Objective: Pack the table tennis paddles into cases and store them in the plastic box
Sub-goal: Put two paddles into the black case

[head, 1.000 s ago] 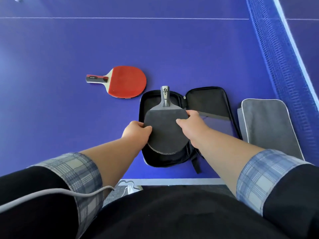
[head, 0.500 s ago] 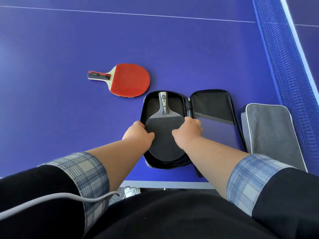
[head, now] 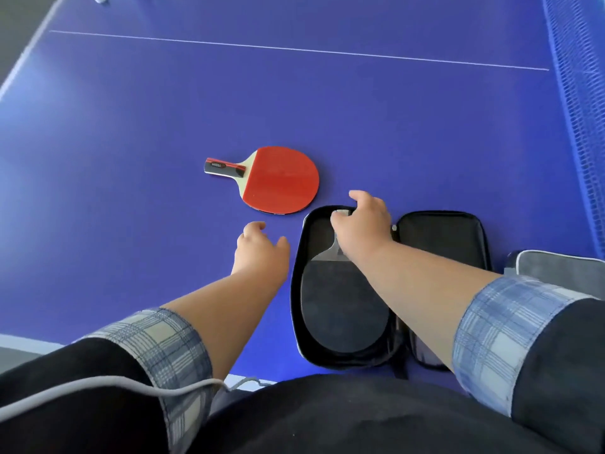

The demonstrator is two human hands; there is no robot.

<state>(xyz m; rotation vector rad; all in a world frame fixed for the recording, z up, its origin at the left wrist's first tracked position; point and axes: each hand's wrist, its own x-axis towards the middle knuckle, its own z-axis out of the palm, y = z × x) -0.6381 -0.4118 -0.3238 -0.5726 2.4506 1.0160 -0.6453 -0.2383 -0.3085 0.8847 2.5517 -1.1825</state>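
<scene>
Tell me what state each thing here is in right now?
Black case: unzipped, lying open flat.
Black paddle: lying inside the open case.
Red paddle: loose on the table, not packed.
Grey case: closed.
Left hand: open, empty.
Right hand: over the black paddle's handle.

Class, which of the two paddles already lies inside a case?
The black paddle, lying in the open black case; the red paddle lies bare on the table.

One paddle [head: 340,309] lies in the open case [head: 442,237], another paddle [head: 281,180] behind-left
</scene>
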